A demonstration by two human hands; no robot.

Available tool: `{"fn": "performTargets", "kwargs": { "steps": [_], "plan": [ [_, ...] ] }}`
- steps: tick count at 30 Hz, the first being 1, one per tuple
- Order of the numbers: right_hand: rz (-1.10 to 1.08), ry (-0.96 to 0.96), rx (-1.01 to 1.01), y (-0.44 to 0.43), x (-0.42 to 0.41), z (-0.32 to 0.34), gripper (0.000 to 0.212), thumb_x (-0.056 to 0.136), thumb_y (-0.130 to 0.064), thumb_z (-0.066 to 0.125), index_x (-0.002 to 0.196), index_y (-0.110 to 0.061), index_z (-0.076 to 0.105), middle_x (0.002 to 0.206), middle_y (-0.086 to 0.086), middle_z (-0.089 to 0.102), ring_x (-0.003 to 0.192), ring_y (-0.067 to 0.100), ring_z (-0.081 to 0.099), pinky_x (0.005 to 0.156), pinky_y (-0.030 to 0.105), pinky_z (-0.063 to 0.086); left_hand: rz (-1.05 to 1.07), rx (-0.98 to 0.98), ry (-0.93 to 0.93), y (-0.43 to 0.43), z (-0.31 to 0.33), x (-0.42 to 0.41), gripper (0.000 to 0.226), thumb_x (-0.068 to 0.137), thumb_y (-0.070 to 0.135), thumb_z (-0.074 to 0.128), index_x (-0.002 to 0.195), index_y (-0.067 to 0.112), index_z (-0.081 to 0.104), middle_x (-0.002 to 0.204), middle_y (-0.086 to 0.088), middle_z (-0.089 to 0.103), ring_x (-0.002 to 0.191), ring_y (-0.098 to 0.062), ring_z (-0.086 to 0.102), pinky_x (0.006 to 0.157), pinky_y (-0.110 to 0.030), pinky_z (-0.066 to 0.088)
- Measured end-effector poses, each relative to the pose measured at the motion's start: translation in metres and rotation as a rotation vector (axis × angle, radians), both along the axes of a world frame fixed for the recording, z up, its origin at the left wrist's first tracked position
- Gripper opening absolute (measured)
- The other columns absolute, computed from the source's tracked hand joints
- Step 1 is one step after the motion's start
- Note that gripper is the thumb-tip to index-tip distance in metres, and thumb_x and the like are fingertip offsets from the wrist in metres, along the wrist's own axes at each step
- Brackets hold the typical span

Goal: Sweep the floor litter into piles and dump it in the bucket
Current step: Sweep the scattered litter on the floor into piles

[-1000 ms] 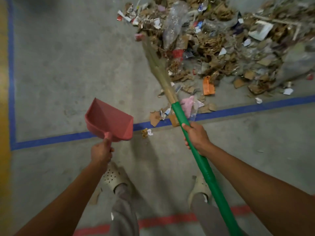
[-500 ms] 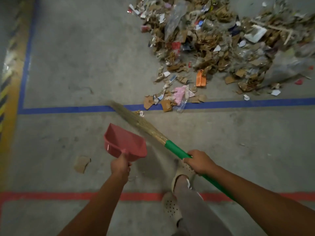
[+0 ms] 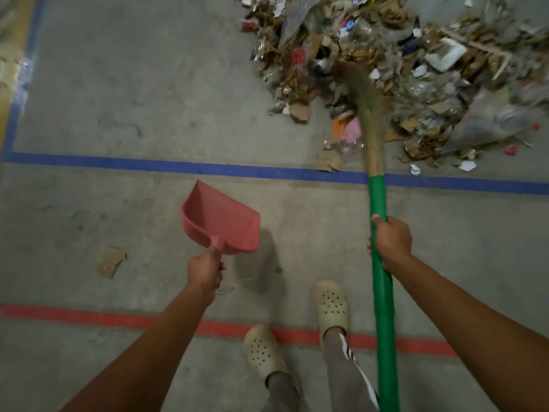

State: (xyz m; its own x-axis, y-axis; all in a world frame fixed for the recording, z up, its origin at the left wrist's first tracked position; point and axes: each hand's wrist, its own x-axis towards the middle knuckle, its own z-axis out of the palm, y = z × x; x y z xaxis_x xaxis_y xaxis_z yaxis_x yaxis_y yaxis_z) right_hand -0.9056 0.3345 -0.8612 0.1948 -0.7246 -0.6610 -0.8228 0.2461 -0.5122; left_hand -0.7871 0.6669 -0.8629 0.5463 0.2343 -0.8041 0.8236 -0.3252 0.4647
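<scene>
A big pile of litter (image 3: 410, 72), made of cardboard scraps, plastic film and paper, covers the floor at the top right. My right hand (image 3: 391, 242) grips the green handle of a broom (image 3: 381, 292). Its straw head (image 3: 367, 99) reaches up into the near edge of the pile and looks blurred. My left hand (image 3: 205, 270) holds a red dustpan (image 3: 221, 223) by its short handle, above the floor and left of the broom, with its mouth pointing away from me. No bucket is in view.
A blue floor line (image 3: 178, 166) runs across below the pile; a red line (image 3: 89, 316) runs nearer me. A loose cardboard scrap (image 3: 110, 261) lies at the left. My two feet in pale clogs (image 3: 331, 304) stand on the red line. A yellow strip borders the far left.
The broom head swung from low at the left, near the dustpan, up and right into the pile's near edge. The loose scraps at the blue line now lie closer to the pile.
</scene>
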Motion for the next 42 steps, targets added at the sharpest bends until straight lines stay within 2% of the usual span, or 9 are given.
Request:
{"fn": "performTargets", "kwargs": {
  "steps": [4, 9, 14, 18, 23, 30, 36, 39, 42],
  "plan": [
    [-0.005, -0.061, -0.025, -0.026, 0.009, 0.031, 0.025, 0.100, -0.031, 0.054, 0.095, -0.008, 0.063, 0.071, 0.014, 0.064, 0.051, 0.024, 0.058, 0.047, 0.031, 0.049, 0.049, -0.001, -0.015, -0.031, 0.013, 0.001, 0.040, 0.092, 0.045, 0.066, 0.080, 0.007, 0.060, 0.059, -0.008, 0.052, 0.034, -0.012, 0.032, 0.035, -0.021, 0.020],
    [0.300, -0.075, 0.000, -0.010, 0.018, 0.058, 0.023, 0.102, -0.031, 0.051, 0.098, -0.011, 0.062, 0.072, 0.013, 0.066, 0.051, 0.021, 0.060, 0.043, 0.026, 0.046, 0.102, -0.004, -0.055, -0.033, 0.028, -0.002, 0.045, 0.091, 0.048, 0.066, 0.072, 0.009, 0.056, 0.059, -0.009, 0.051, 0.036, -0.014, 0.031, 0.038, -0.020, 0.020],
    [0.580, -0.086, 0.099, 0.064, 0.022, 0.062, 0.019, 0.100, -0.033, 0.056, 0.087, -0.021, 0.061, 0.063, 0.007, 0.065, 0.047, 0.019, 0.061, 0.050, 0.038, 0.057, 0.168, 0.008, -0.042, 0.008, 0.030, -0.014, 0.050, 0.089, 0.054, 0.065, 0.069, 0.009, 0.055, 0.060, -0.011, 0.050, 0.035, -0.015, 0.031, 0.040, -0.020, 0.021],
    [0.777, -0.039, 0.179, 0.144, 0.021, 0.050, 0.023, 0.098, -0.035, 0.058, 0.089, -0.016, 0.064, 0.061, 0.005, 0.064, 0.044, 0.018, 0.062, 0.048, 0.035, 0.054, 0.260, 0.011, -0.024, 0.065, 0.025, -0.038, 0.048, 0.092, 0.051, 0.064, 0.075, 0.007, 0.058, 0.062, -0.013, 0.049, 0.034, -0.014, 0.032, 0.040, -0.018, 0.023],
    [0.954, -0.012, 0.257, 0.270, 0.017, 0.041, 0.017, 0.098, -0.031, 0.058, 0.097, -0.016, 0.064, 0.062, 0.005, 0.062, 0.041, 0.016, 0.056, 0.039, 0.025, 0.043, 0.371, 0.043, -0.039, 0.176, 0.014, -0.081, 0.057, 0.089, 0.060, 0.063, 0.062, 0.011, 0.053, 0.054, -0.008, 0.051, 0.038, -0.016, 0.037, 0.041, -0.023, 0.028],
    [1.189, 0.086, 0.342, 0.459, 0.017, 0.013, 0.025, 0.097, -0.035, 0.056, 0.092, -0.012, 0.064, 0.063, 0.004, 0.063, 0.044, 0.015, 0.058, 0.043, 0.027, 0.048, 0.506, 0.130, 0.005, 0.345, -0.003, -0.127, 0.055, 0.092, 0.054, 0.063, 0.063, 0.009, 0.054, 0.055, -0.009, 0.054, 0.042, -0.018, 0.041, 0.044, -0.025, 0.030],
    [1.131, 0.240, 0.374, 0.543, 0.036, -0.029, 0.032, 0.098, -0.035, 0.057, 0.096, -0.004, 0.064, 0.069, 0.009, 0.065, 0.047, 0.018, 0.059, 0.040, 0.022, 0.044, 0.547, 0.202, 0.022, 0.432, -0.015, -0.121, 0.049, 0.093, 0.051, 0.062, 0.074, 0.006, 0.058, 0.057, -0.010, 0.055, 0.040, -0.019, 0.040, 0.036, -0.019, 0.028],
    [0.862, 0.298, 0.346, 0.532, 0.041, -0.040, 0.037, 0.099, -0.034, 0.059, 0.083, -0.001, 0.061, 0.063, 0.012, 0.063, 0.047, 0.023, 0.059, 0.042, 0.023, 0.043, 0.538, 0.203, -0.002, 0.442, -0.011, -0.109, 0.049, 0.093, 0.050, 0.062, 0.072, 0.007, 0.057, 0.056, -0.010, 0.054, 0.036, -0.017, 0.038, 0.035, -0.018, 0.025],
    [0.586, 0.264, 0.286, 0.498, 0.036, -0.044, 0.039, 0.098, -0.033, 0.060, 0.073, -0.003, 0.056, 0.059, 0.015, 0.062, 0.053, 0.029, 0.062, 0.055, 0.035, 0.052, 0.483, 0.164, -0.039, 0.430, -0.004, -0.091, 0.052, 0.091, 0.053, 0.063, 0.065, 0.009, 0.054, 0.055, -0.010, 0.053, 0.034, -0.015, 0.036, 0.037, -0.020, 0.025]
  ]
}}
